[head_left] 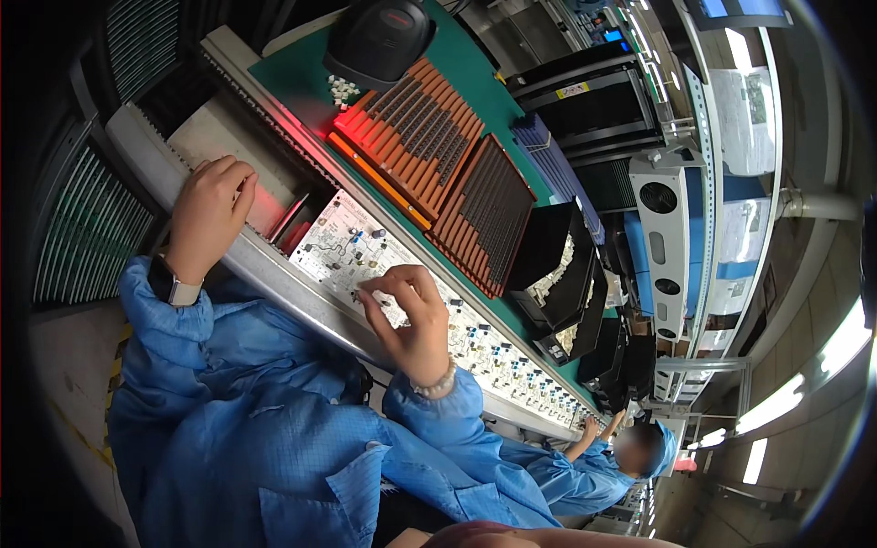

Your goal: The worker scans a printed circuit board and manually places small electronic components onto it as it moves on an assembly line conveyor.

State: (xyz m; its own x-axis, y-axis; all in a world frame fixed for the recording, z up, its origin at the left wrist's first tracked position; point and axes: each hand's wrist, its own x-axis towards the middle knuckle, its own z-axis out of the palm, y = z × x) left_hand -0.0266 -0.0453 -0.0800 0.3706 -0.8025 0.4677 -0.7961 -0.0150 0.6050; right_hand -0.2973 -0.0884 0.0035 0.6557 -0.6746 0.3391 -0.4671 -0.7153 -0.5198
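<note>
My left hand (212,217) is above the near rail of the conveyor (283,274), its fingers curled in and the thumb close to the index finger. Whatever it may hold is hidden. Over a white circuit board (333,239) studded with small components, my right hand (413,320) is bent, thumb and index tips close together near the board's surface. Anything between those tips is too small to name. More populated circuit boards (512,361) run in a row along the conveyor to the right.
Beyond the conveyor, orange racks (416,128) with dark slots lie on a green bench mat (297,78). A black scanner (382,36) stands near small white parts (343,90), casting red light. Black bins (553,265) hold pale parts. A co-worker (594,475) works farther right.
</note>
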